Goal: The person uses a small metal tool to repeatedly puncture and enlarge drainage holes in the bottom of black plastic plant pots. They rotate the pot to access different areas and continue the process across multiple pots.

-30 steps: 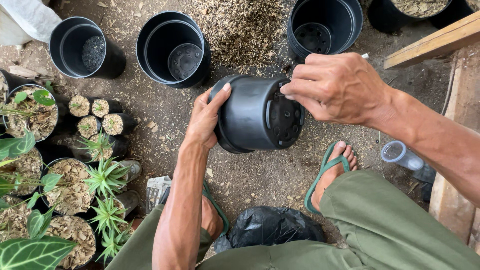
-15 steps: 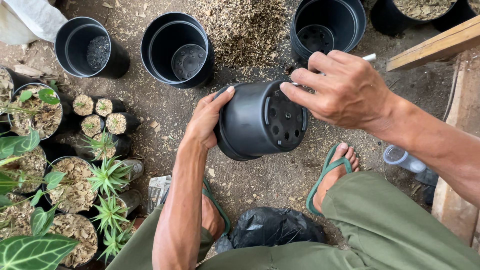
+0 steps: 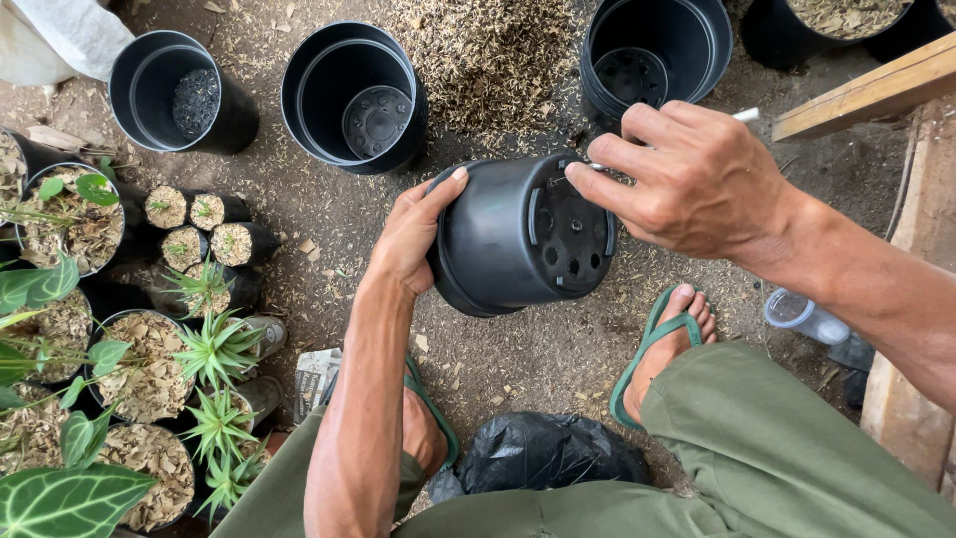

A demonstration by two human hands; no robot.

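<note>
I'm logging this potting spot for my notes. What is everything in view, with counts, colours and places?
Held pot: one, black, on its side between both hands, holed base toward the right hand.
Empty pots: three, black, upright along the top: left, middle, right.
Husk pile: one, tan, on the ground at top centre.
Small filled pots: about four, black, left of centre.
Potted plants: several, green, along the left edge.
Plastic bag: one, black, between the feet.
Wooden plank: one, brown, top right.
Clear plastic container: one, right, on the ground.
Sandals: two, green, on the feet.
Left hand: grips the pot's rim.
Right hand: fingers at the pot's base.
</note>
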